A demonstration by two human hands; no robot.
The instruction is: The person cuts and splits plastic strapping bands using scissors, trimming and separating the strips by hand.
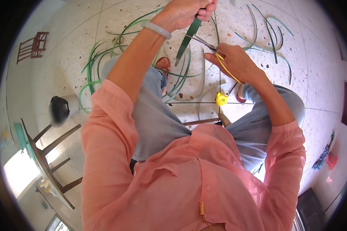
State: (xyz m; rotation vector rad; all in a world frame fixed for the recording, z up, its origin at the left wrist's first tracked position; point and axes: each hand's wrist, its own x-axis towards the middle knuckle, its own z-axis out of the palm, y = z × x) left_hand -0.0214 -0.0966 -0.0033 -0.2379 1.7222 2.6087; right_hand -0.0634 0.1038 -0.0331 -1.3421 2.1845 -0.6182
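Note:
At the top of the view my left hand (189, 13) is closed around a dark green flat strip (189, 37), whose free end hangs toward me. My right hand (237, 63) grips a pair of scissors (209, 45) with gold-coloured handles. Their blades are slightly apart and meet the strip below my left hand; whether the strip lies between both blades I cannot tell. A yellow tape measure (221, 99) rests low between my knees, beneath the right hand.
Loose green strips (91, 71) lie in curls on the speckled tile floor at left, with more strips (272, 32) at right. A dark stool (52, 154) stands at lower left, a small wooden chair (34, 46) at upper left. A round black object (59, 109) sits by the stool.

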